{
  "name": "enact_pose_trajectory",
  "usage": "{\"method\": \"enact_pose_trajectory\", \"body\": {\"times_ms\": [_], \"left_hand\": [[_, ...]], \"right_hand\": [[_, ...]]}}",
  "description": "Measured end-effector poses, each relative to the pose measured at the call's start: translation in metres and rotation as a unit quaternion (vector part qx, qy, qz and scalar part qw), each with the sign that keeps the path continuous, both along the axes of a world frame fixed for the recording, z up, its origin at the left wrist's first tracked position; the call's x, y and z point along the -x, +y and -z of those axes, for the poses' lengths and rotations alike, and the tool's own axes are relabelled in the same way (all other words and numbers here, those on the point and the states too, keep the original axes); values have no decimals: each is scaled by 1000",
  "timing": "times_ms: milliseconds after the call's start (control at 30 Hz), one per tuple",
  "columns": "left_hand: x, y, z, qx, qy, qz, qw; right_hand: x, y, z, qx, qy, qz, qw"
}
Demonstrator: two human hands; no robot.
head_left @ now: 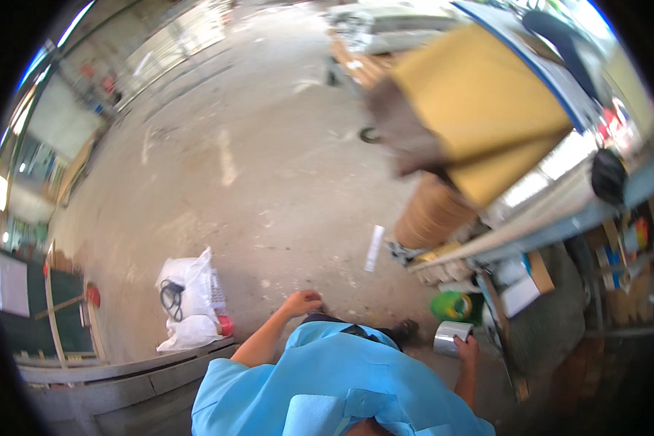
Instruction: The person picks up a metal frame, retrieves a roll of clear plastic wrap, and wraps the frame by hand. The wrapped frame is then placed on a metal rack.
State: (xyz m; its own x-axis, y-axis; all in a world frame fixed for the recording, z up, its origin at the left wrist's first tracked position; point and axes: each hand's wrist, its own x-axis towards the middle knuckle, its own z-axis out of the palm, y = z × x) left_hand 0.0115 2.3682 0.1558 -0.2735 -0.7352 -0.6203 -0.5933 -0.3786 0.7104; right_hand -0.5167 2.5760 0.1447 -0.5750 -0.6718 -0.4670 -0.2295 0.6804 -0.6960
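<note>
- Bare concrete floor [269, 167] spreads wide across this workshop, dusty and scuffed, with most of the clutter pushed out to its edges.
- Nearest, at six o'clock, the person's light blue shirt [334, 378] fills the bottom of the view as they lean forward and look down.
- Their right hand [466, 350], at about four o'clock, is wrapped around a shiny silver roll of tape [450, 338], gripped from behind and carried low at the hip, so it hangs clear of the body.
- Their left hand [303, 301], near the middle, swings loose with the fingers curled narrow and nothing in it, the arm bent out from the side.
- Just beyond the tape, a green roll [452, 305] sits on the floor against the foot of the bench, close by at four o'clock.
- At eight o'clock a white plastic bag [189, 301] slumps on the floor with a black cable draped over it and something red beside it, parked next to the low grey ledge [116, 370].
- Further off at three o'clock, a long workbench [559, 211] carries rolled material, with boxes and small tubs stored underneath.
- Farthest, at one o'clock, big yellow-brown boards [479, 102] lean over the bench, stacked one on another.
</note>
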Motion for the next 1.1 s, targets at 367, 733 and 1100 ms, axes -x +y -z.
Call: {"method": "enact_pose_trajectory", "body": {"times_ms": [367,733,1100], "left_hand": [[-178,-133,-124,186,271,-324,887],[-316,-333,-194,535,74,-232,809],[-487,-540,-174,361,294,-459,757]], "right_hand": [[-404,-400,-150,167,-412,-240,863],[-643,-667,-198,14,-616,-263,742],[-851,-918,-234,191,61,-652,732]]}}
